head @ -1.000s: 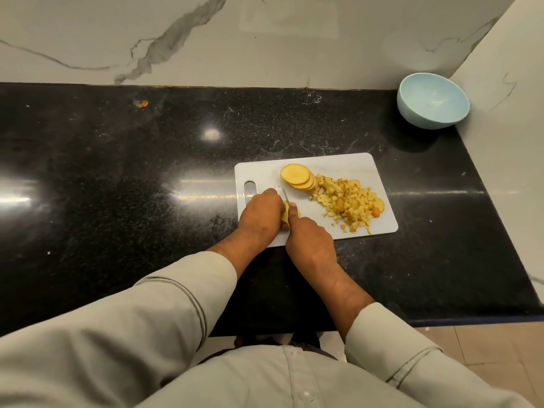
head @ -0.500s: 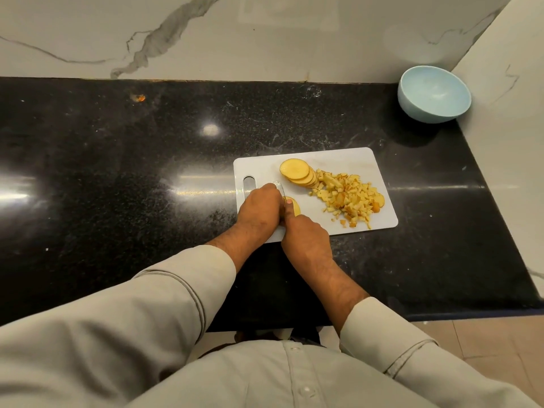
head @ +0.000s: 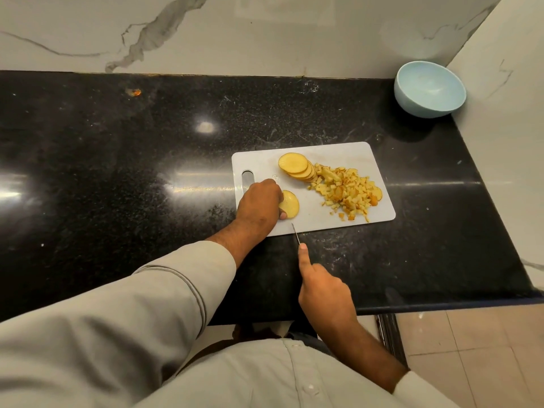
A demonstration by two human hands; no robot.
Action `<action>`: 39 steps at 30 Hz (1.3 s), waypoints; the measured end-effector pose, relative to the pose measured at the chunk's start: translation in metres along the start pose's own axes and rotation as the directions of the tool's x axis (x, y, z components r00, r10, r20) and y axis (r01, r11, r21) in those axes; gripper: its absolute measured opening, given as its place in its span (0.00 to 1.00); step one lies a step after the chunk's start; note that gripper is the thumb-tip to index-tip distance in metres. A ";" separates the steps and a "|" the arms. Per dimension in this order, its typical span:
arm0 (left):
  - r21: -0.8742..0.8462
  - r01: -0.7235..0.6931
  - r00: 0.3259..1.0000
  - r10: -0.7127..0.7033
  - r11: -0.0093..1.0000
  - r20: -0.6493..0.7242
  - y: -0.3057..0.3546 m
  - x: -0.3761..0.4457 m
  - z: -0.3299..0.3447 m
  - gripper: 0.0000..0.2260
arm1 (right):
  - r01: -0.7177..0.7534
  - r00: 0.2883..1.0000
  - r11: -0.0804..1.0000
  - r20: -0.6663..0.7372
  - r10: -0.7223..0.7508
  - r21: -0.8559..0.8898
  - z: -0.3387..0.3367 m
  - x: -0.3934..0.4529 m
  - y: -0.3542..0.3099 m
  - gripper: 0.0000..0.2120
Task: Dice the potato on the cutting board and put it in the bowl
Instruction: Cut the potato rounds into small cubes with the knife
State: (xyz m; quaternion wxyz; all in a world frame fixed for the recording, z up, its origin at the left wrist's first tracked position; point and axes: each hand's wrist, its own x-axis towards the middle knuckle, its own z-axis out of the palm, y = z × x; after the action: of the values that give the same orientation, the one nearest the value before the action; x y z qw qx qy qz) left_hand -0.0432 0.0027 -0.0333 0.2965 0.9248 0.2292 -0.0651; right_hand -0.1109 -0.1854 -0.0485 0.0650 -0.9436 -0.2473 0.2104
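Landmark: white plastic cutting board (head: 318,214) on black speckled stone counter (head: 117,172).

Left of board centre: left hand (head: 259,206) curled over round yellow potato slices (head: 290,204), fingertips pinching the small stack flat on the board. Same spot as half a second ago.

Changed: right hand (head: 325,293) pulled back off the board toward its near edge, fist wrapped round thin steel knife (head: 295,234), index finger along the spine, tip just over the board's near rim. Was tight against the left hand mid-cut. Likely a pause between cuts or a regrip; slices under the left hand not yet diced.

Board centre: fanned stack of uncut potato rounds (head: 295,166). Right of that: pile of diced potato cubes (head: 347,191). Far beyond the board's right corner: pale blue ceramic bowl (head: 429,89), looks empty.

Hidden: knife handle inside fist; slice count under left hand unclear.
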 end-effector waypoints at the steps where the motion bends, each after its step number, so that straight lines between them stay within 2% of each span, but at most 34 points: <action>1: 0.014 -0.017 1.000 0.017 1.000 -0.014 -0.001 -0.002 0.001 0.09 | -0.011 1.000 1.000 -0.012 0.011 0.011 -0.001 -0.003 0.001 0.32; 6: 0.168 -0.126 0.987 0.140 0.978 -0.079 -0.004 -0.013 0.009 0.08 | 0.014 0.993 1.000 -0.118 -0.011 0.023 -0.018 0.019 -0.007 0.32; 11: 0.230 -0.174 0.978 0.195 0.958 -0.071 -0.006 -0.012 0.007 0.08 | 0.008 0.998 1.000 -0.061 -0.008 0.006 -0.027 0.067 -0.023 0.32; 17: 0.217 -0.161 0.986 0.165 0.963 0.000 -0.008 -0.010 0.002 0.07 | 0.015 0.998 1.000 -0.054 -0.015 -0.001 -0.028 0.088 -0.030 0.32; 22: 0.293 -0.139 0.990 0.140 0.946 0.017 -0.001 -0.009 -0.001 0.07 | 0.008 0.999 1.000 -0.036 -0.008 -0.008 -0.029 0.095 -0.036 0.33; 29: 0.343 -0.111 0.994 0.105 0.933 0.037 0.005 -0.008 -0.006 0.07 | -0.008 1.000 1.000 0.030 0.009 -0.026 -0.028 0.074 -0.029 0.35; 39: 0.249 -0.107 0.994 0.106 0.963 0.021 -0.004 -0.006 0.002 0.07 | -0.035 0.996 0.999 0.078 0.037 -0.025 -0.015 0.003 -0.013 0.34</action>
State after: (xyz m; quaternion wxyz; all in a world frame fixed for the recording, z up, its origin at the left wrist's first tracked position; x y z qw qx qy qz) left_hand -0.0503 0.0023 -0.0359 0.1818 0.9655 0.1681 -0.0806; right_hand -0.1076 -0.1731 -0.0334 0.0402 -0.9395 -0.2353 0.2456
